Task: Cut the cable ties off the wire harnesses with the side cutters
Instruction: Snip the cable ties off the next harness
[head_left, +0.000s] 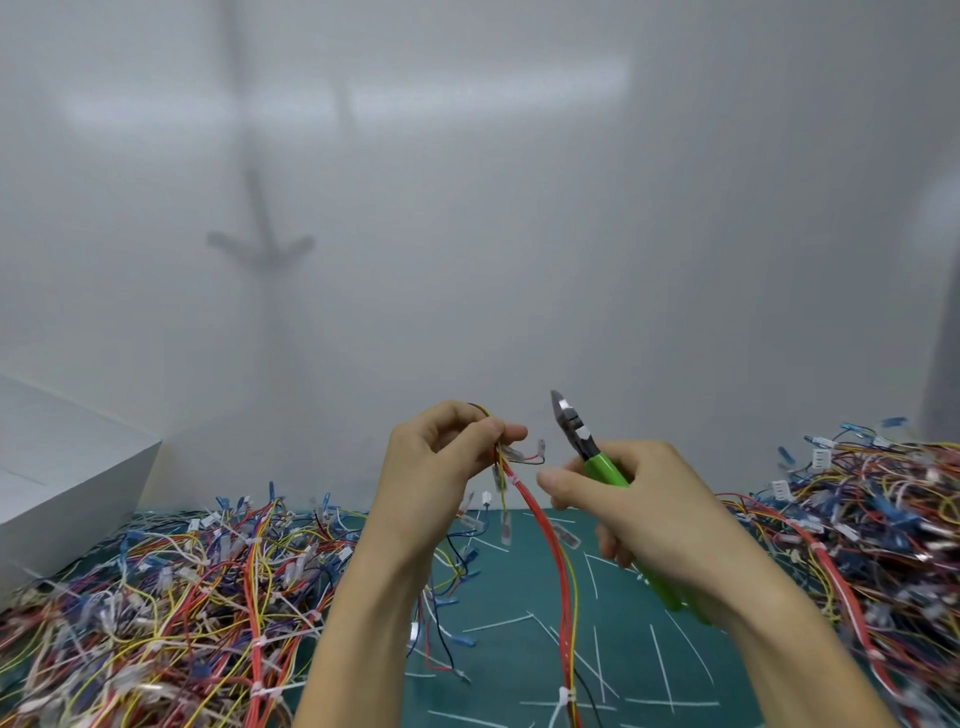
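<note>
The wire harness (550, 540) is being held above the counter (519, 587), its upper end pinched between thumb and curled fingers of the left hand (447, 457). The red and yellow wires are hanging down and are being cut off by the bottom edge. One white cable tie (515, 482) is sitting just below the pinch; a second cable tie (564, 695) is showing near the bottom edge. The side cutters (597, 460) are being gripped by the right hand (649, 514), tip raised and apart from the harness. The green handles are being largely hidden by the fingers; the jaw opening cannot be made out. Cut tie pieces (506, 622) are lying on the counter. Blurred harness piles are lying at left (182, 597) and right (872, 519).
</note>
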